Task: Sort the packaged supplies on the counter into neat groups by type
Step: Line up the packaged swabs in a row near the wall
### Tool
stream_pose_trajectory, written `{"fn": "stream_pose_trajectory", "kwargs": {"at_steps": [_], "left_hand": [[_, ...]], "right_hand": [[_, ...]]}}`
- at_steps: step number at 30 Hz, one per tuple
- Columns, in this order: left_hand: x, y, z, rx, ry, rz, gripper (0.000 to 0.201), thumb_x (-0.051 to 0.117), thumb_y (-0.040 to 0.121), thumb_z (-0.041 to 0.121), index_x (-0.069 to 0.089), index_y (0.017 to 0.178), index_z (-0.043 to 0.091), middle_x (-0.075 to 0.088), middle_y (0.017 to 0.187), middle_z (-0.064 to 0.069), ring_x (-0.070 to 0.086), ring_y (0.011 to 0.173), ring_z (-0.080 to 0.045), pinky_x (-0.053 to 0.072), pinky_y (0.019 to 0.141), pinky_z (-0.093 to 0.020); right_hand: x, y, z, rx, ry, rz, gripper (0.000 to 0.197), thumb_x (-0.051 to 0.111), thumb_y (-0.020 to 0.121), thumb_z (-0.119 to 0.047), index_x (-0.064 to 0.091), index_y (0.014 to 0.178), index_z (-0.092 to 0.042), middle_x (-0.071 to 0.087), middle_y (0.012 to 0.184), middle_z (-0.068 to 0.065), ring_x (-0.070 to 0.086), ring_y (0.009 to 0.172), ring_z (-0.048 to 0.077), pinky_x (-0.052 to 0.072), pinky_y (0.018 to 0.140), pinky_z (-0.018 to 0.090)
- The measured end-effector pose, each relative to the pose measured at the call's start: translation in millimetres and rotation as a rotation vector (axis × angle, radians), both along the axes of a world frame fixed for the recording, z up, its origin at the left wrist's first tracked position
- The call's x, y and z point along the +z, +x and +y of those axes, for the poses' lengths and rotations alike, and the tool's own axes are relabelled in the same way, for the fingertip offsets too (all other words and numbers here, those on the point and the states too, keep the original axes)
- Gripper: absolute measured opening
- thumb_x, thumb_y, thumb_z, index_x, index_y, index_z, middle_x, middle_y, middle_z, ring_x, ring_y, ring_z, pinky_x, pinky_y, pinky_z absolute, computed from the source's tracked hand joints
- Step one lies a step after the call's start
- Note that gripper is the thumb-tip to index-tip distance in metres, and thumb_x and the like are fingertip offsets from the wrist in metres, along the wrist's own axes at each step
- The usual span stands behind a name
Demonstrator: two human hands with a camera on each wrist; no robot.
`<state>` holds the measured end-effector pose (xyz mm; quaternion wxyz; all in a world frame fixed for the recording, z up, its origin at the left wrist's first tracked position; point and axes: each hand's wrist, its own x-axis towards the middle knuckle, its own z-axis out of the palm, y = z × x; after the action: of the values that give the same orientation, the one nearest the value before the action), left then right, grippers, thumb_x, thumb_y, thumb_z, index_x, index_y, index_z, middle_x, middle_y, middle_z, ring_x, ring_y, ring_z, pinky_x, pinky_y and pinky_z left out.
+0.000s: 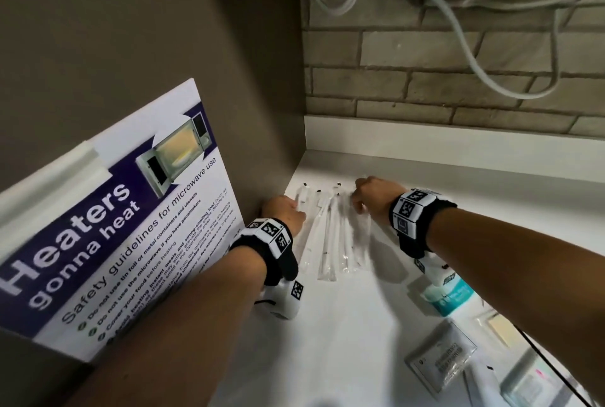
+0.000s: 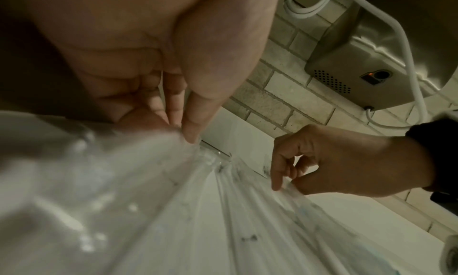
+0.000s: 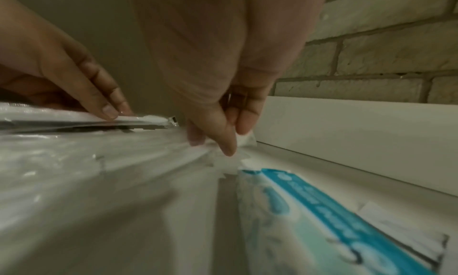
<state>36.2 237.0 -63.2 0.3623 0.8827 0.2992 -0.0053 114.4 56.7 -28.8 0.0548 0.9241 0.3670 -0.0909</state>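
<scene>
Several long clear packets [image 1: 330,236] holding thin white sticks lie side by side on the white counter [image 1: 343,324], in the corner by the wall. My left hand [image 1: 284,210] rests at their far left end, its straight fingertips [image 2: 190,136] pressing on the leftmost packets [image 2: 247,210]. My right hand [image 1: 366,195] is at the far right end of the row, where its thumb and fingers [image 3: 223,142] pinch the top end of a clear packet [image 3: 245,140]. A blue and white pack [image 1: 450,297] lies just right of the row, under my right forearm.
A microwave safety poster [image 1: 124,226] hangs on the brown side wall to the left. A white upstand [image 1: 458,141] and brick wall close the back. Flat square packets [image 1: 442,356] lie at the front right. A white cable [image 1: 458,33] and metal unit [image 2: 359,64] hang above.
</scene>
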Motion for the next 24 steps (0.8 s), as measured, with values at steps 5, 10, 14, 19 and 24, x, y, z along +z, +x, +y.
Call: {"fn": "stream_pose_trajectory", "kwargs": {"at_steps": [5, 10, 14, 19, 24], "left_hand": [[-9, 0, 3, -0.078, 0.005, 0.050, 0.045, 0.057, 0.095, 0.026, 0.055, 0.133, 0.003, 0.055, 0.139, -0.012, 0.053, 0.126, -0.027, 0.040, 0.107, -0.031], [-7, -6, -3, -0.149, 0.159, 0.033, 0.042, 0.053, 0.093, 0.017, 0.054, 0.135, 0.009, 0.051, 0.140, -0.018, 0.050, 0.127, -0.031, 0.039, 0.107, -0.033], [-1, -14, -8, -0.226, 0.257, 0.049, 0.045, 0.051, 0.089, 0.003, 0.056, 0.134, 0.010, 0.041, 0.141, -0.013, 0.051, 0.125, -0.031, 0.039, 0.108, -0.033], [-3, -30, -10, -0.277, 0.305, 0.082, 0.039, 0.055, 0.092, 0.008, 0.058, 0.130, 0.009, 0.046, 0.142, -0.011, 0.049, 0.129, -0.021, 0.039, 0.108, -0.030], [-6, -38, -11, -0.323, 0.353, 0.053, 0.041, 0.058, 0.092, 0.009, 0.059, 0.133, 0.014, 0.053, 0.141, -0.007, 0.049, 0.130, -0.020, 0.037, 0.110, -0.027]], "right_hand": [[-12, -7, -1, -0.058, -0.058, 0.081, 0.066, 0.044, 0.084, 0.010, 0.048, 0.138, -0.026, 0.050, 0.130, 0.003, 0.049, 0.123, 0.027, 0.049, 0.094, 0.037], [-8, -36, 15, 0.008, 0.037, -0.111, 0.056, 0.045, 0.088, -0.009, 0.043, 0.142, -0.026, 0.049, 0.135, 0.004, 0.042, 0.125, 0.025, 0.038, 0.101, 0.036], [-12, -61, 40, 0.046, 0.074, -0.067, 0.052, 0.046, 0.094, -0.046, 0.048, 0.139, -0.020, 0.048, 0.142, 0.006, 0.036, 0.134, 0.026, 0.024, 0.115, 0.041], [-33, -83, 60, -0.011, -0.063, 0.004, 0.073, 0.040, 0.091, -0.059, 0.037, 0.145, -0.010, 0.039, 0.149, 0.011, 0.028, 0.141, 0.031, 0.015, 0.119, 0.044], [-43, -92, 53, -0.088, 0.019, 0.056, 0.070, 0.043, 0.091, -0.055, 0.037, 0.142, -0.008, 0.041, 0.145, 0.012, 0.039, 0.133, 0.030, 0.028, 0.113, 0.040]]}}
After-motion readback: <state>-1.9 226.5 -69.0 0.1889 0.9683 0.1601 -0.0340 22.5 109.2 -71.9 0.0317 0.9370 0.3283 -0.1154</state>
